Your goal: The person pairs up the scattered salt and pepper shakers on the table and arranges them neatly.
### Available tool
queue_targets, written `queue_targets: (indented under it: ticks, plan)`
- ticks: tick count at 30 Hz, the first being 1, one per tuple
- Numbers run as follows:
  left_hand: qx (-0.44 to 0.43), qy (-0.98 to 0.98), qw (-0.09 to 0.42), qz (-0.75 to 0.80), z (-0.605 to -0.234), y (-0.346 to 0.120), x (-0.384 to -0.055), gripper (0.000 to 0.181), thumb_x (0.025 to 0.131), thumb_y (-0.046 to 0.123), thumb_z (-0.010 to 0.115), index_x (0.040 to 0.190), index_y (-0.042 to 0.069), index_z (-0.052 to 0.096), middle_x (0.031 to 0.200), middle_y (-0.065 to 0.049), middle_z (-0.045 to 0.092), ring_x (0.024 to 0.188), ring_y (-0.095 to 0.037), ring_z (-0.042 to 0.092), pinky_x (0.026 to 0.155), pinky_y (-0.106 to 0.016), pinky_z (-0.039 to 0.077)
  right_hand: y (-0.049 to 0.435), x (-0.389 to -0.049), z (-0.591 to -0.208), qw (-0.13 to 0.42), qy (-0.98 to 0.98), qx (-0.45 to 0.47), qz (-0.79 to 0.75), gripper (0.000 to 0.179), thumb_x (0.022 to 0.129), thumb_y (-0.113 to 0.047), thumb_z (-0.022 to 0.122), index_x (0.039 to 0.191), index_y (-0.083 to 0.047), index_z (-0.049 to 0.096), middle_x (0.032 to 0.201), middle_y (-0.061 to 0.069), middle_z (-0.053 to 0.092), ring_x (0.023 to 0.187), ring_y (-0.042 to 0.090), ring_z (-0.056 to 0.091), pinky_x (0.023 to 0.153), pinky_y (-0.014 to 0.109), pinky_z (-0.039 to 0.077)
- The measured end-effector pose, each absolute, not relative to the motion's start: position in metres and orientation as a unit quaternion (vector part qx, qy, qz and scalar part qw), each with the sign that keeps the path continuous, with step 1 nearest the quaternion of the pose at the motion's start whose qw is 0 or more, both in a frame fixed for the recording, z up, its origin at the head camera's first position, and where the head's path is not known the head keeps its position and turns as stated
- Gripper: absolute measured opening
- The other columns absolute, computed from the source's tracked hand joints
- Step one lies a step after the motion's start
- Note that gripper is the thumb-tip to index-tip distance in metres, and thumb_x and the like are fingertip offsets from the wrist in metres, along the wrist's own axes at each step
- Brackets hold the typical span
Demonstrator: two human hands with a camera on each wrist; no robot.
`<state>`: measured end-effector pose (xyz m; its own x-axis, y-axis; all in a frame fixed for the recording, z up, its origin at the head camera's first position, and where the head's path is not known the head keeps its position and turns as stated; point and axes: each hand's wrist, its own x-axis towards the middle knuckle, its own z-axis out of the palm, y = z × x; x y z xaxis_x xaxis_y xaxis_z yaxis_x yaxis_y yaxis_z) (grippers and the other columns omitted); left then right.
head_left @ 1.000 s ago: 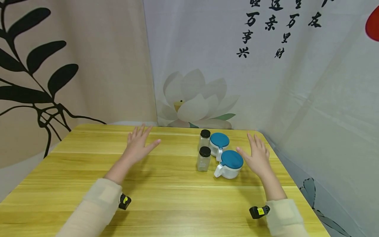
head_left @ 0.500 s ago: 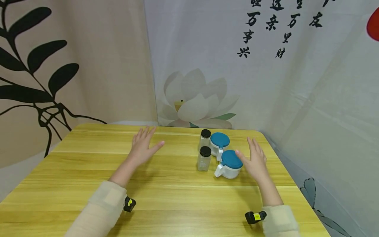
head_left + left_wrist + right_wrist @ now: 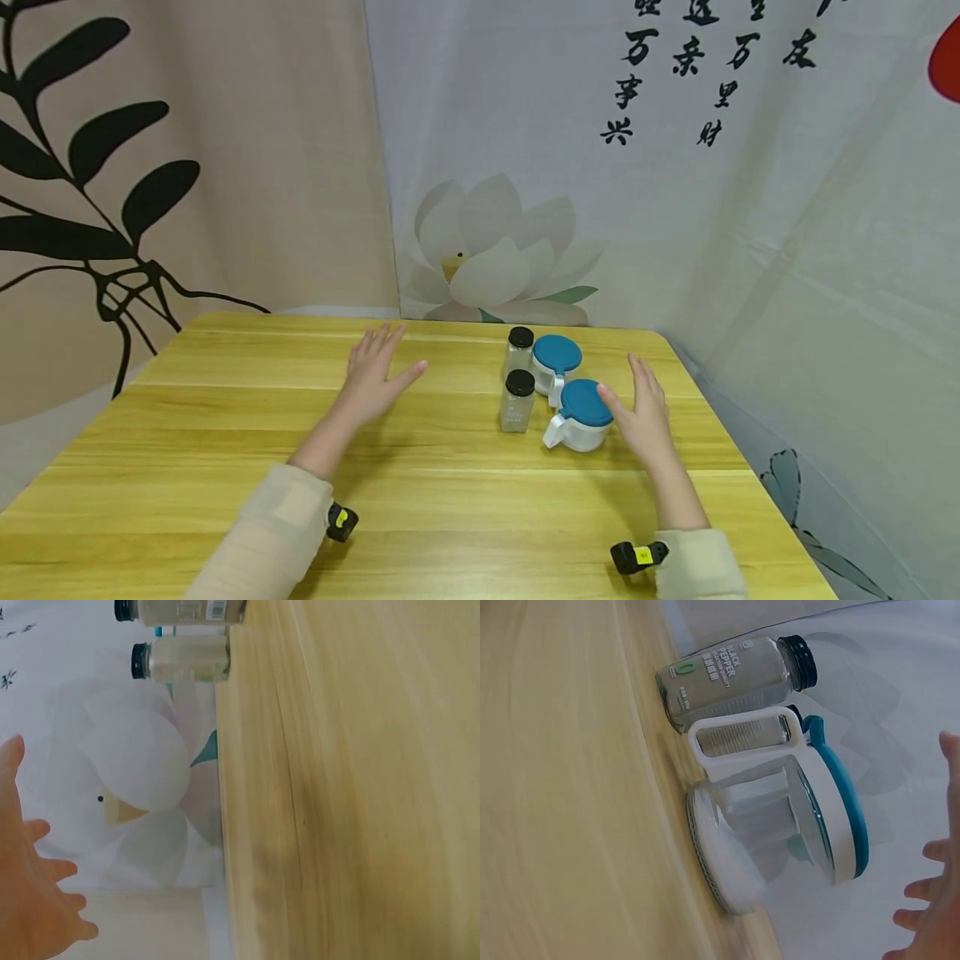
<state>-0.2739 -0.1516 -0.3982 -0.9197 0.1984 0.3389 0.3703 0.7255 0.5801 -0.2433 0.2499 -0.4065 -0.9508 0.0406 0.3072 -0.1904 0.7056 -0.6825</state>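
My left hand (image 3: pixel 371 387) hovers over the left half of the table, fingers spread and holding nothing. My right hand (image 3: pixel 645 419) is raised just right of the front seasoning jar (image 3: pixel 581 433), also holding nothing; in the head view its thumb overlaps the edge of the blue lid. That jar is clear glass with a white handle and holds some white grains in the right wrist view. A second blue-lidded jar (image 3: pixel 557 354) stands behind it. To their left are two black-capped glass bottles: the front bottle (image 3: pixel 517 404), labelled black pepper (image 3: pixel 731 679), and the rear bottle (image 3: pixel 518 354).
The wooden table (image 3: pixel 450 517) has its far edge close to a hanging cloth (image 3: pixel 510 125) printed with a lotus and black characters. Another cloth with dark leaves (image 3: pixel 97 142) hangs at the left. Each wrist wears a small black camera.
The left hand has moved right and slightly toward me. The right hand has shifted a little left and toward me, nearer the front jar. Jars and bottles have stayed in place.
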Motion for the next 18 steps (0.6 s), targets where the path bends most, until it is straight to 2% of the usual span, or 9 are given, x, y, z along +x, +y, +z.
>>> queue_targets:
  ticks: [8, 18]
  plan:
    - [-0.152, -0.913, 0.128, -0.357, -0.402, -0.141, -0.271, 0.079, 0.093, 0.058, 0.048, 0.154, 0.016, 0.020, 0.157, -0.015, 0.011, 0.143, -0.038, -0.002, 0.110, -0.057, -0.006, 0.249, -0.241, -0.414, 0.167, -0.898, 0.037, 0.405, 0.082, 0.093, -0.044, 0.059, 0.154, -0.009, 0.016, 0.155, 0.022, 0.014, 0.140, 0.044, 0.011, 0.103, 0.069, 0.015]
    - [-0.157, -0.898, 0.128, -0.390, -0.407, -0.125, -0.271, 0.077, 0.094, 0.057, 0.050, 0.153, 0.016, 0.023, 0.157, -0.011, 0.013, 0.143, -0.035, 0.001, 0.109, -0.062, 0.001, 0.245, -0.238, -0.422, 0.160, -0.888, 0.006, 0.431, 0.082, 0.093, -0.040, 0.061, 0.153, -0.008, 0.015, 0.156, 0.019, 0.015, 0.141, 0.040, 0.012, 0.106, 0.064, 0.017]
